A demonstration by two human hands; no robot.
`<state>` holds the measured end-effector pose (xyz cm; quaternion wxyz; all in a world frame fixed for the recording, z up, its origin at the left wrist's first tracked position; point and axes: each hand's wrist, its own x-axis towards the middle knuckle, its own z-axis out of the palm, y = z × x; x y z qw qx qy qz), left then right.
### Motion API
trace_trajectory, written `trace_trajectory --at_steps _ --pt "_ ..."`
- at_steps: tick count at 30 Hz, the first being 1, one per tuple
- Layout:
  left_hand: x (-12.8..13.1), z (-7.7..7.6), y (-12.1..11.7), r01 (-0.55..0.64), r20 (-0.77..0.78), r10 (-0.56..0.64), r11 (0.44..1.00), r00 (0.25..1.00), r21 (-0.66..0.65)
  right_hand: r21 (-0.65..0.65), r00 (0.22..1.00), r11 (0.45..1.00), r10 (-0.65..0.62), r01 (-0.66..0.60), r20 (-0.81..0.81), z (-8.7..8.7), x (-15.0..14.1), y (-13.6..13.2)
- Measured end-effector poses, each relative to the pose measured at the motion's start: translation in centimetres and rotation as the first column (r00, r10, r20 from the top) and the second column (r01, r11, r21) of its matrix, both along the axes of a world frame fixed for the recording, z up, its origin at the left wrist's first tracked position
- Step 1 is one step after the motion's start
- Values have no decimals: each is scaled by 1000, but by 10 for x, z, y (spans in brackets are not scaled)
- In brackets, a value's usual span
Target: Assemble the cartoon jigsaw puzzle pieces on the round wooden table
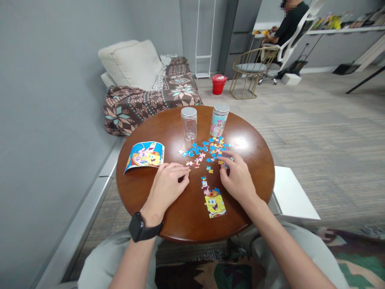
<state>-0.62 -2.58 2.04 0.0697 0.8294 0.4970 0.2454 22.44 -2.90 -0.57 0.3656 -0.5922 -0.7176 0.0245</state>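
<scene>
On a round wooden table (pixel 177 218), my left hand (pixel 170 182) has its thumb and forefinger curled together in a pinch. A small yellowish bit, seemingly a puzzle piece, shows at the fingertips. My right hand (pixel 239 176) reaches over the right edge of the loose puzzle pieces (pixel 197 149), fingers apart and touching or just above them. Between my wrists lies a joined puzzle section (pixel 215 202) with a yellow cartoon face and a narrow strip running up its left side. A curled picture sheet (pixel 146 154) rests left of my left hand.
Behind the pieces stand a clear lidded jar (pixel 189 125) and a jar with a printed picture (pixel 219 120). Beyond the table are a covered sofa (pixel 153 100), a red bin (pixel 219 85) and a gold-framed chair (pixel 251 68). A person (pixel 290 26) sits farther back.
</scene>
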Motion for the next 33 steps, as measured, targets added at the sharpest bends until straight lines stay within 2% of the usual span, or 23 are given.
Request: trace_trajectory --at_steps 2,4,9,14,18,20,24,30,33 --pt "2 -1 0 10 -16 -11 999 1000 -34 -1 992 993 -122 122 -19 -2 2 1" --pt "3 -3 1 33 -35 -35 997 999 -69 -18 990 990 -140 140 1 -5 3 2" --pt "2 -6 1 59 -90 -69 992 993 -112 -81 990 992 107 -99 93 -11 1 3" --pt "3 -5 0 95 -106 -108 988 989 -122 -66 987 986 158 -155 40 0 0 -1" --pt "4 -3 0 181 -118 -203 968 972 -175 -91 936 941 335 -326 111 7 -1 -4" --pt "5 -3 0 181 -125 -208 963 970 -198 -124 937 946 315 -298 151 6 -2 -5" --pt "4 -5 0 167 -126 -195 965 973 -203 -155 969 977 174 -147 176 3 -4 -6" --pt "2 -7 1 125 -129 -146 979 981 -160 -151 974 979 157 -133 161 2 -5 -5" --pt "2 -7 0 91 -135 -110 986 985 -139 -130 986 990 75 -56 148 -2 -5 -4"
